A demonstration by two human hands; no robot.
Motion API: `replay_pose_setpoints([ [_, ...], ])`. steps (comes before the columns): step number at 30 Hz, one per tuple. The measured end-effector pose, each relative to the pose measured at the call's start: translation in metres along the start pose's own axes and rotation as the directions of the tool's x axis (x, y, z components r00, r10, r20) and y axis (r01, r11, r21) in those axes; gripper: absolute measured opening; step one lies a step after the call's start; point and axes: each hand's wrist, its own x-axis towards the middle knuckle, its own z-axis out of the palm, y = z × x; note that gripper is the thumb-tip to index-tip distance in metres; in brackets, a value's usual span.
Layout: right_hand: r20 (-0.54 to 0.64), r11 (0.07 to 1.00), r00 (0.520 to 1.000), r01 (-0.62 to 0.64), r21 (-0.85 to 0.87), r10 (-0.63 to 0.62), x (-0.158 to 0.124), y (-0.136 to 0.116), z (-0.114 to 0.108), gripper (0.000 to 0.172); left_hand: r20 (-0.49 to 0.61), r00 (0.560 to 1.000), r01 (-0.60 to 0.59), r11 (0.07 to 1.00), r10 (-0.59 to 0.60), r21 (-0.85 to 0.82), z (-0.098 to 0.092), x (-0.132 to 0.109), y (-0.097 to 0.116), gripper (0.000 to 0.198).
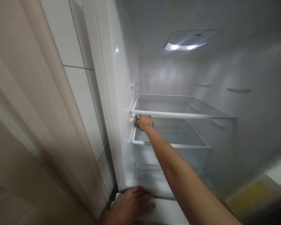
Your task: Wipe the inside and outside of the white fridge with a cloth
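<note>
My right hand point(145, 122) reaches into an open refrigerator, its fingers closed around a patterned cloth point(138, 122). The hand is just under the front left corner of the upper glass shelf point(168, 103), close to the left inner wall point(123, 93). Below it lies the lower glass shelf point(173, 131), with its white front trim partly hidden by my forearm. My left hand point(131, 204) rests at the white lower front point(166, 209) of the refrigerator, palm down with its fingers somewhat apart, and holds nothing.
A lit lamp point(184, 47) is set in the refrigerator's ceiling. A clear drawer point(152, 172) sits beneath the shelves. Shelf ledges point(239, 90) jut from the right wall. Left of the refrigerator are white tiles point(81, 93) and a beige door frame point(44, 93).
</note>
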Motion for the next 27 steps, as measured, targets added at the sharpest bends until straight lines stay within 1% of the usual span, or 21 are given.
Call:
replay_pose_setpoints([
  [2, 0.013, 0.999, 0.999, 0.035, 0.015, -0.035, -0.016, -0.006, -0.006, 0.036, 0.030, 0.999, 0.022, 1.000, -0.022, -0.014, -0.006, 0.001, 0.003, 0.096],
  [5, 0.020, 0.992, 0.993, 0.115, 0.047, -0.116, -0.046, -0.003, -0.020, 0.044, 0.079, 0.995, 0.054, 0.998, -0.055, 0.017, -0.013, 0.004, 0.009, 0.100],
  [8, 0.044, 0.984, 0.985, 0.163, 0.066, -0.166, -0.080, 0.002, -0.037, 0.042, 0.075, 0.995, 0.059, 0.996, -0.063, 0.062, -0.016, 0.006, 0.013, 0.100],
  [10, 0.062, 0.987, 0.987, 0.142, 0.076, -0.147, -0.103, 0.005, -0.046, 0.043, 0.062, 0.997, 0.047, 0.994, -0.054, 0.101, -0.014, 0.005, 0.014, 0.097],
  [12, 0.068, 0.993, 0.993, 0.088, 0.077, -0.094, -0.124, 0.007, -0.054, 0.043, 0.058, 0.998, 0.031, 0.989, -0.040, 0.147, -0.012, 0.004, 0.014, 0.094],
  [15, 0.063, 0.998, 0.997, 0.029, 0.059, -0.033, -0.145, 0.018, -0.066, 0.042, 0.051, 0.998, 0.022, 0.979, -0.033, 0.201, -0.009, 0.001, 0.013, 0.090],
  [17, 0.061, 0.999, 0.998, -0.008, 0.032, 0.006, -0.152, 0.032, -0.075, 0.041, 0.042, 0.998, 0.031, 0.973, -0.042, 0.231, -0.008, -0.001, 0.014, 0.089],
  [19, 0.054, 0.997, 0.996, -0.075, -0.001, 0.075, -0.155, 0.055, -0.087, 0.040, 0.039, 0.998, 0.041, 0.966, -0.053, 0.255, -0.009, -0.002, 0.015, 0.089],
  [24, -0.008, 0.960, 0.963, -0.270, -0.073, 0.270, -0.152, 0.130, -0.112, 0.039, 0.046, 0.999, 0.014, 0.967, -0.027, 0.256, -0.013, -0.003, 0.015, 0.095],
  [27, -0.068, 0.921, 0.929, -0.370, -0.125, 0.364, -0.144, 0.165, -0.117, 0.038, 0.060, 0.998, 0.014, 0.970, -0.029, 0.243, -0.014, -0.003, 0.015, 0.099],
])
